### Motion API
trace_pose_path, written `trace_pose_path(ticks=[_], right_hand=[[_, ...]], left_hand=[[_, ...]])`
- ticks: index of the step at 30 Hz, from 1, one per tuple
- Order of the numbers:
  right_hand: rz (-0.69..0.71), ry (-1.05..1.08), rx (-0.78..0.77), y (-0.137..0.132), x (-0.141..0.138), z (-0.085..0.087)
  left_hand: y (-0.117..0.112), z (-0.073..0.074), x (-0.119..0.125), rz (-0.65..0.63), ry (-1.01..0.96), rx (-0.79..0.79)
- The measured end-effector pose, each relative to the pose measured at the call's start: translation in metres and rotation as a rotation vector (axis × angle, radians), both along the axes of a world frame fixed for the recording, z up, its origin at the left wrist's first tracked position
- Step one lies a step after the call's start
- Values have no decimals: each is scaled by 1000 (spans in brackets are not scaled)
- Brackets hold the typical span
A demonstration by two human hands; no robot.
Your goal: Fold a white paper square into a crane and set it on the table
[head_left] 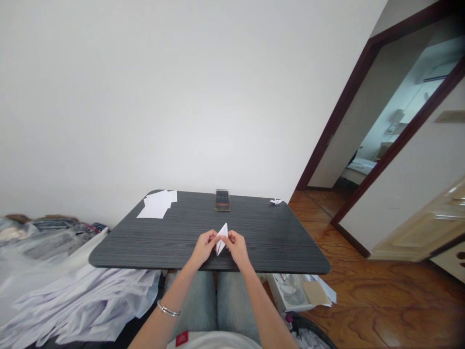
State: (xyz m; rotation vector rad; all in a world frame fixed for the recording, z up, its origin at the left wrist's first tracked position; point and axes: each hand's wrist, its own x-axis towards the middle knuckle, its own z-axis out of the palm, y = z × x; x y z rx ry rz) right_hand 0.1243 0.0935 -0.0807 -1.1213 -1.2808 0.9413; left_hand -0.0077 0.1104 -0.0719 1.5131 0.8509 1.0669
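Both my hands hold a small folded white paper piece (222,237) with a pointed top, just above the near part of the dark wood-grain table (283,242). My left hand (205,246) pinches its left side. My right hand (237,246) pinches its right side. The fingers of both hands are closed on the paper. A thin bracelet (168,309) sits on my left wrist.
A loose stack of white sheets (157,204) lies at the table's far left. A phone (222,200) stands at the far middle edge, and a small folded paper figure (276,201) at the far right corner. White fabric (72,305) is heaped left; a box (298,291) sits on the floor.
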Motion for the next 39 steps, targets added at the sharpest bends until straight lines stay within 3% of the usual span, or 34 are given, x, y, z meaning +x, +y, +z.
trace_pose_path(ticks=[20,39], right_hand=[[98,21,-38,0,2,0],[15,32,-30,1,1,-2]], left_hand=[[-2,7,1,24,1,30],[1,2,0,83,-59,23]])
